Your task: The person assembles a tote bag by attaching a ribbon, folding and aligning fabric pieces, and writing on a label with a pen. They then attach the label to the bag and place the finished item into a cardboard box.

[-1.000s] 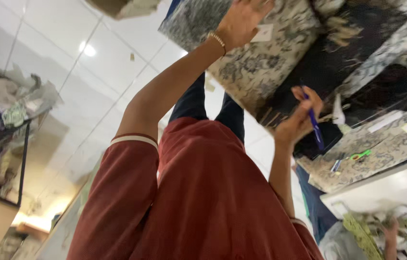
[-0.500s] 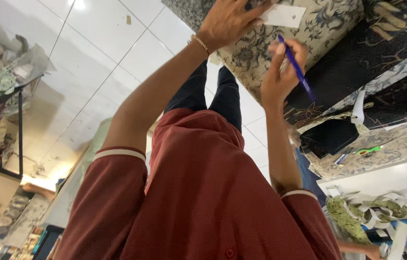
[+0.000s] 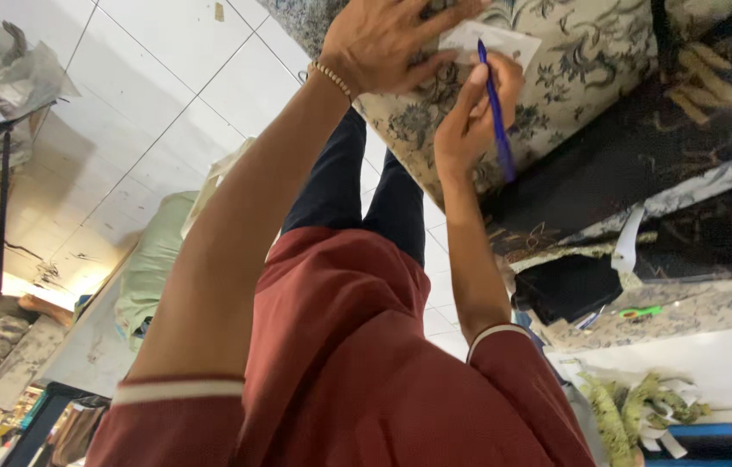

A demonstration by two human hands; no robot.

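Left hand: the left hand (image 3: 383, 43) with a beaded bracelet lies flat, fingers spread, pressing down on the folded cream cloth with dark floral print (image 3: 591, 60) at 12 o'clock.
Right hand: the right hand (image 3: 470, 112) is closed around a slim blue pen (image 3: 494, 108), tip pointing up toward 12.
Label: a small white paper tag (image 3: 491, 39) lies on the cloth, its left edge under the left fingers, the pen tip touching it.
Around: black patterned fabric (image 3: 643, 156) at 2 o'clock, white tiled floor (image 3: 150, 78) at 10, green scissors (image 3: 638, 311) at 4.
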